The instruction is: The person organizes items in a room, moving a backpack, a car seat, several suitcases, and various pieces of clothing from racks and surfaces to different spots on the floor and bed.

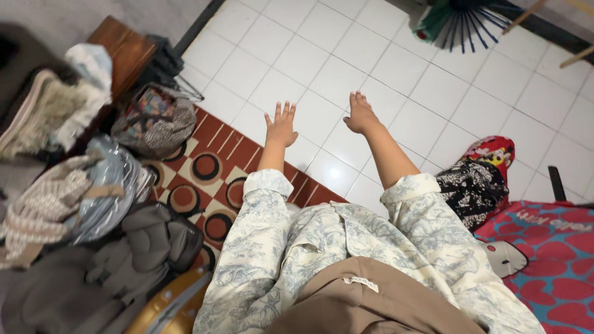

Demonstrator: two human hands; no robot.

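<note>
Both arms are being held out straight over the white tiled floor, their long axes running from the bottom of the view up and away from the body, nearly side by side; the left hand is being kept flat with its fingers spread wide and pointing away, palm down, nothing being held; the right hand is being stretched out likewise, its fingers closer together and tipped slightly forward, nothing being gripped. Both forearms are being shown bare below the rolled cuffs of a pale floral shirt; a tan garment is being seen below it, at the bottom edge. Nearest to the left hand, a red and cream patterned mat is lying beneath and to its left, its long side running slantwise; a heap of clothes is lying further left. To the right, a red heart-patterned cloth is being spread, well apart from the right hand.
</note>
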